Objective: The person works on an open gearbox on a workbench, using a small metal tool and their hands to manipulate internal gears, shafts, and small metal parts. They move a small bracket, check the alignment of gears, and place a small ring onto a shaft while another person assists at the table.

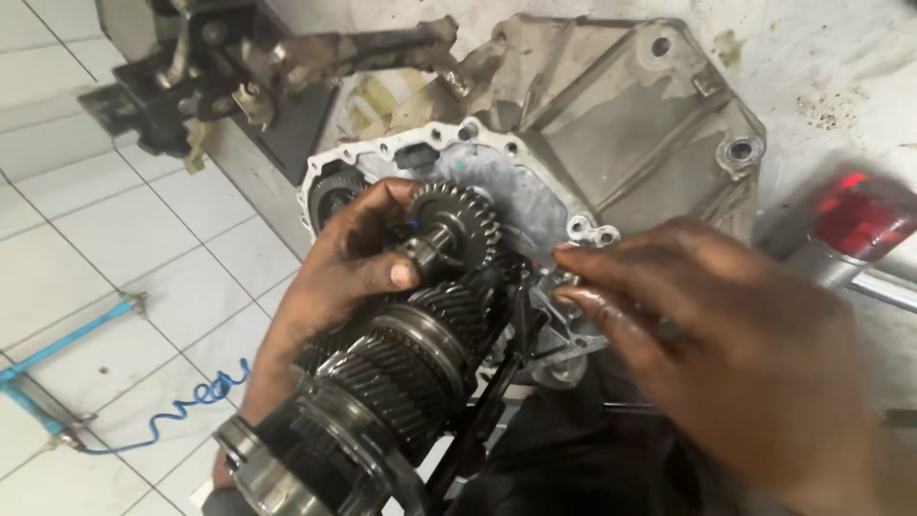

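My left hand [344,272] wraps around a greasy gear shaft [449,239], thumb on its narrow neck just below the top toothed gear. A second, thicker stack of gears [382,392] leans toward me beside it. Both shafts stick out of a grey metal gearbox housing [611,124]. My right hand [726,344] reaches in from the right, its fingertips touching the housing's rim next to the gears; what lies under the fingertips is hidden.
The housing lies on a dirty workbench [841,86] next to a white tiled floor [115,239]. A dark metal bracket [191,76] sits at the top left. A blue coiled hose [191,401] runs across the tiles. A red-capped tool [860,225] lies right.
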